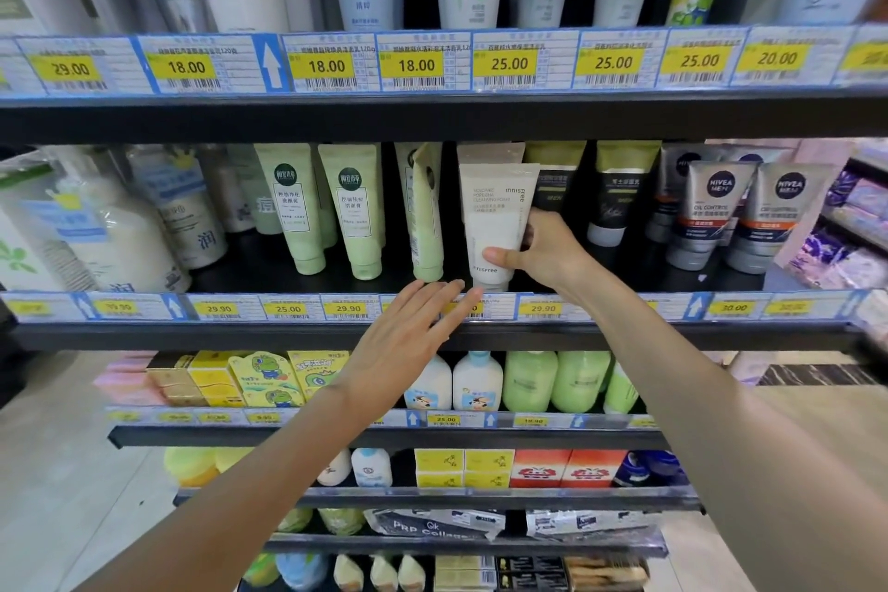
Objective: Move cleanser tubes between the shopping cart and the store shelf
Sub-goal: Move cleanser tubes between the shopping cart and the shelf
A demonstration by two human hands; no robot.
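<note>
On the middle shelf (432,336), two pale green tubes (331,207) stood cap-down at the left, with a third green tube (426,216) turned edge-on just beside the white cleanser tube (495,221). The left hand (408,327) reached forward with fingers straight and together, holding nothing, its fingertips (456,291) at the shelf's price strip just below the white tube. The right hand (543,250) grasped that white tube near its cap end, thumb across the front and fingers behind, the tube upright at the front edge of the shelf with a like tube (490,154) behind it. Further right stood dark tubes (620,192) and grey men's tubes (706,212). The shopping cart was out of view. The likely risk: the edge-on green tube stood so close that drawing or seating the white one could knock it over, and a grasp so low might let the tube's top tip.
</note>
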